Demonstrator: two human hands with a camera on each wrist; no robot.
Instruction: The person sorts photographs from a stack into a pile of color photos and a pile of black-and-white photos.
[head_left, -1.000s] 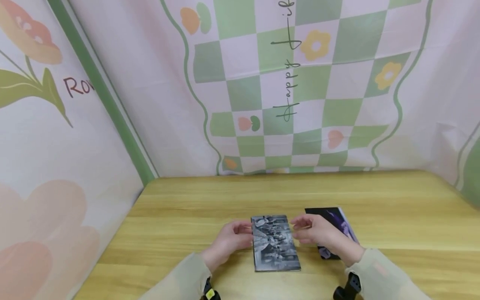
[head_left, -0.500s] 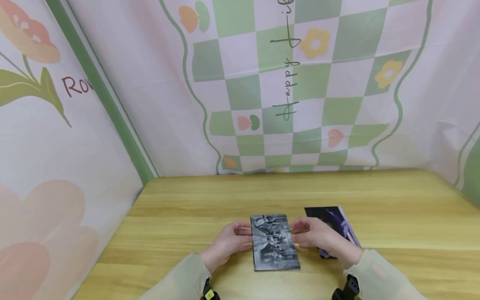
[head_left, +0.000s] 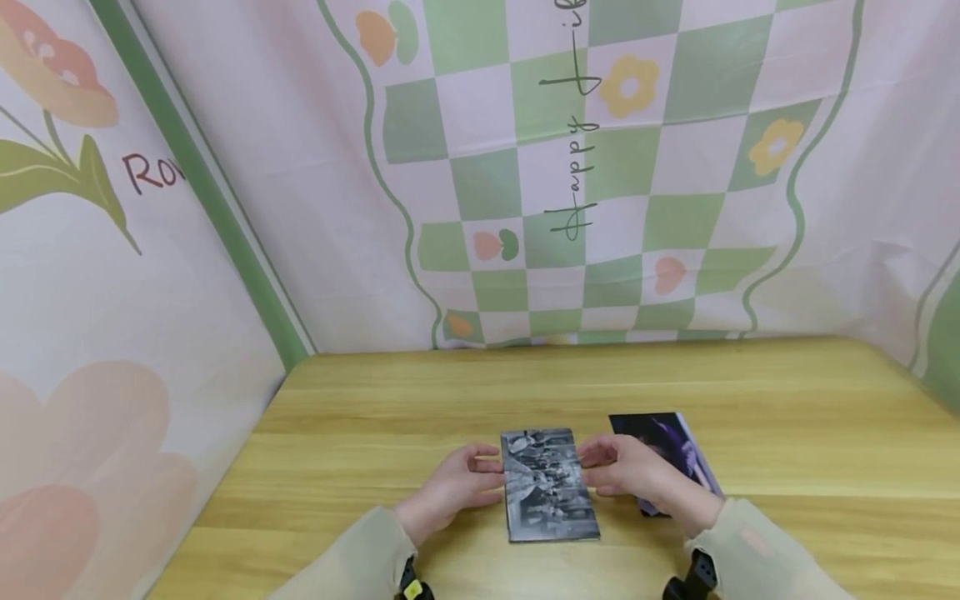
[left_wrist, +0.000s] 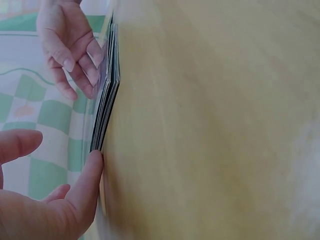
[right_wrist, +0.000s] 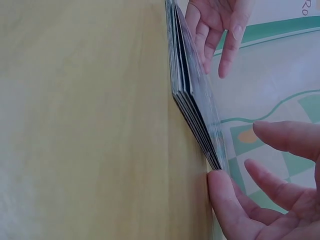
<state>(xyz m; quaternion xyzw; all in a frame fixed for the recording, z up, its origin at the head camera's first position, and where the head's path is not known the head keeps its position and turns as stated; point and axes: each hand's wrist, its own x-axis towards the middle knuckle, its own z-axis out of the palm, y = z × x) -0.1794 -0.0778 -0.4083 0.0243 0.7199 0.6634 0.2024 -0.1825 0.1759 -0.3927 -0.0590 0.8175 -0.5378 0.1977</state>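
A stack of thin picture cards (head_left: 551,492) lies on the table, a black-and-white crowd scene on top. The wrist views show several layers along its edges. My left hand (head_left: 452,487) is at the stack's left side, fingers loosely extended. In the left wrist view one digit of the left hand (left_wrist: 50,205) touches the stack's edge (left_wrist: 106,100). On the opposite side is my right hand (head_left: 637,475), also loosely extended; one of its digits meets the stack's near corner in the right wrist view. Neither hand grips the stack. Partly hidden beneath the right hand lies a dark and purple picture card (head_left: 686,450).
The wooden table (head_left: 375,400) reaches back to a hanging cloth (head_left: 622,167) with green checks and flowers. A second printed cloth (head_left: 97,317) hangs at the left. Each wrist carries a black camera mount (head_left: 693,575).
My right hand has shifted slightly left, closer to the stack's right edge. The left hand and the cards have hardly moved.
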